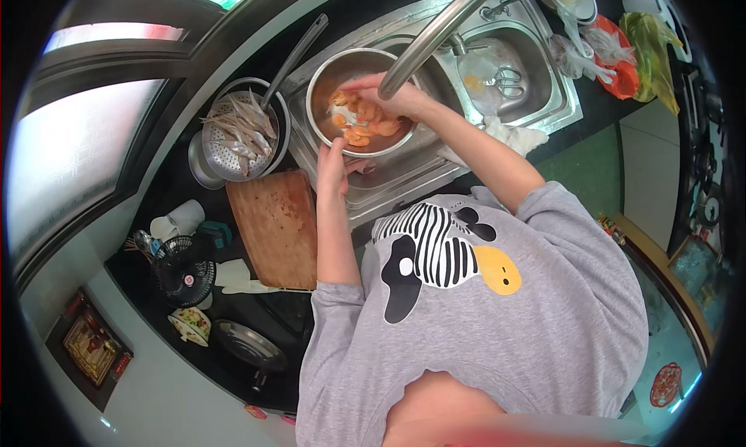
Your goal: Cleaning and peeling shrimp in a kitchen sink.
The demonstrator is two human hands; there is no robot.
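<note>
A round stainless steel pot [317,106] is over the left basin of the sink [379,184]. Orange, curled pieces that look like shrimp [364,117] lie in it. My left hand [332,170] grips its near left rim, thumb on top and fingers below. From the right, my right hand [402,100] reaches into the pot above the orange pieces, fingers stretched to the left. The thick metal faucet spout [434,42] crosses in front of this hand and hides part of it, so I cannot tell whether it holds anything.
Small whole fish [242,129] lie in a perforated strainer [218,158] left of the sink. A wooden cutting board [274,228] is below them. Scissors [508,84] rest in the right basin [536,68]. A white cloth [513,137] hangs by the sink edge. A black fan [183,269] stands lower left.
</note>
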